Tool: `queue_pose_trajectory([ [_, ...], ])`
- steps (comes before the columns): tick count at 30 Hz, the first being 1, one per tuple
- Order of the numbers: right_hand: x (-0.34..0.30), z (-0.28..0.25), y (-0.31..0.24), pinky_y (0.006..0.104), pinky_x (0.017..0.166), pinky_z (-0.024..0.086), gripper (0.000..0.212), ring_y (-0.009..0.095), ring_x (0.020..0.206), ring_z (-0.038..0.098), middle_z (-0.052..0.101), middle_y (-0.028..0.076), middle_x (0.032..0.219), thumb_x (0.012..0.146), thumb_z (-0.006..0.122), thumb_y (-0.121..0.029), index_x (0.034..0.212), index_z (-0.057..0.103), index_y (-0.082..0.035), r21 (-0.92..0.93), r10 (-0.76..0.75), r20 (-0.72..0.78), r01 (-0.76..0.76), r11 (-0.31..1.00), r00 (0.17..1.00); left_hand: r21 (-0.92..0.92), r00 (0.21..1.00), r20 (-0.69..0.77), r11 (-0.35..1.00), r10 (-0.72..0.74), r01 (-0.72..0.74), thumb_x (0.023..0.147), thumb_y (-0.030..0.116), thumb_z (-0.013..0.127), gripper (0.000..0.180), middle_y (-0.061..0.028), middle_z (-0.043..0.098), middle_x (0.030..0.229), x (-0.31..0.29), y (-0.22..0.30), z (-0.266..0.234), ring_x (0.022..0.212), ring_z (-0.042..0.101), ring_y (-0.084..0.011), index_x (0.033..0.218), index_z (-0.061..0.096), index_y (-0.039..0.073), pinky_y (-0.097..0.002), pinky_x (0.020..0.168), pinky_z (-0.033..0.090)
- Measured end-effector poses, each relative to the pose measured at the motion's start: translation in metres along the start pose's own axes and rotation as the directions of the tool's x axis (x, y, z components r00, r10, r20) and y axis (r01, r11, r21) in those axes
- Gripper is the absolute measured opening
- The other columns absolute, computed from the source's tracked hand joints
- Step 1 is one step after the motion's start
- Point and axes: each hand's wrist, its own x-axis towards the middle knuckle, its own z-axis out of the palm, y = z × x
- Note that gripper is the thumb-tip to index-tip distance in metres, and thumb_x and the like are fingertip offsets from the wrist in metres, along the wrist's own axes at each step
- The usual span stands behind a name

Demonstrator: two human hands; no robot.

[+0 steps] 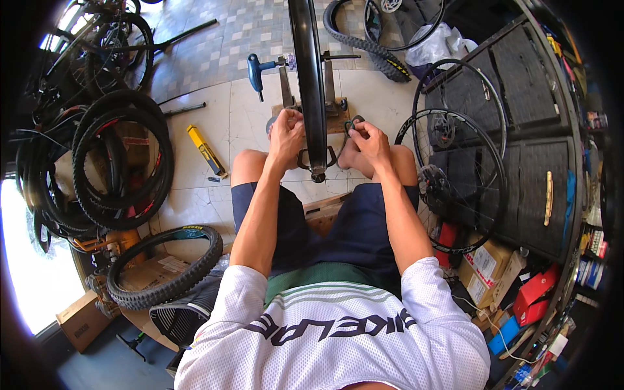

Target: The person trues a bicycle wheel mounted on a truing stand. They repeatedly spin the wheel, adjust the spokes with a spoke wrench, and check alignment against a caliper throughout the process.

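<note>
A black bicycle rim (314,97) stands edge-on in a wheel truing stand (330,84) between my knees. Close to the rim's left side, my left hand (288,139) is closed, thumb and fingertips pinched together. Whatever those fingertips hold, if anything, is too small to make out. To the right of the rim, my right hand (372,143) pinches a small green, ring-shaped spoke wrench (350,124), apart from the rim. At the stand's left side, a blue-handled tool (255,73) reaches toward the axle.
On the tiles at left lies a yellow box (207,151). Several tires (120,159) lean at far left, with another tire (166,266) lower down. Spoked wheels (455,179) rest against dark drawers (533,140) at right. Cardboard boxes (487,266) sit at lower right.
</note>
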Motion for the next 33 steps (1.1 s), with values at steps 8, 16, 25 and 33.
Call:
queue_pose_trajectory([
  [8, -0.007, -0.003, 0.015, 0.0330, 0.072, 0.053, 0.029, 0.022, 0.078, 0.070, 0.073, 0.012, 0.085, 0.086, 0.071, -0.029, 0.097, 0.070, -0.002, -0.059, -0.036, -0.031, 0.034, 0.998, 0.999, -0.174, 0.999, -0.002, 0.984, 0.039, -0.039, 0.092, 0.002, 0.055, 0.022, -0.0095, 0.070, 0.084, 0.004, 0.123, -0.011, 0.078, 0.061, -0.0098, 0.114, 0.054, 0.000, -0.0245, 0.068, 0.048],
  [16, -0.009, 0.003, 0.018, 0.0348, 0.072, 0.053, 0.029, 0.025, 0.079, 0.069, 0.073, 0.013, 0.086, 0.086, 0.072, -0.029, 0.097, 0.070, -0.003, -0.090, -0.056, -0.015, 0.054, 0.994, 0.998, -0.101, 0.997, -0.077, 0.995, -0.032, 0.024, 0.093, 0.004, 0.053, 0.029, -0.0117, 0.073, 0.092, -0.018, 0.083, -0.024, 0.083, 0.066, -0.0151, 0.122, 0.053, -0.001, -0.0272, 0.075, 0.052],
  [25, -0.015, -0.001, 0.020, 0.0419, 0.078, 0.054, 0.028, 0.035, 0.087, 0.069, 0.073, 0.014, 0.092, 0.086, 0.070, -0.031, 0.097, 0.069, -0.006, -0.138, -0.047, 0.019, 0.049, 0.989, 0.999, -0.036, 0.980, -0.039, 0.981, -0.194, 0.193, 0.090, 0.005, 0.052, 0.032, -0.0136, 0.072, 0.094, -0.062, 0.038, -0.015, 0.082, 0.064, -0.0163, 0.121, 0.053, -0.001, -0.0286, 0.071, 0.051],
  [33, -0.016, 0.002, 0.019, 0.0367, 0.071, 0.053, 0.026, 0.029, 0.079, 0.071, 0.073, 0.016, 0.086, 0.086, 0.071, -0.027, 0.094, 0.069, -0.003, -0.154, -0.059, 0.005, 0.059, 0.986, 0.998, 0.001, 0.985, -0.026, 0.985, -0.170, 0.170, 0.088, 0.003, 0.052, 0.032, -0.0141, 0.072, 0.091, -0.060, 0.029, -0.014, 0.084, 0.067, -0.0186, 0.120, 0.055, 0.000, -0.0295, 0.077, 0.052],
])
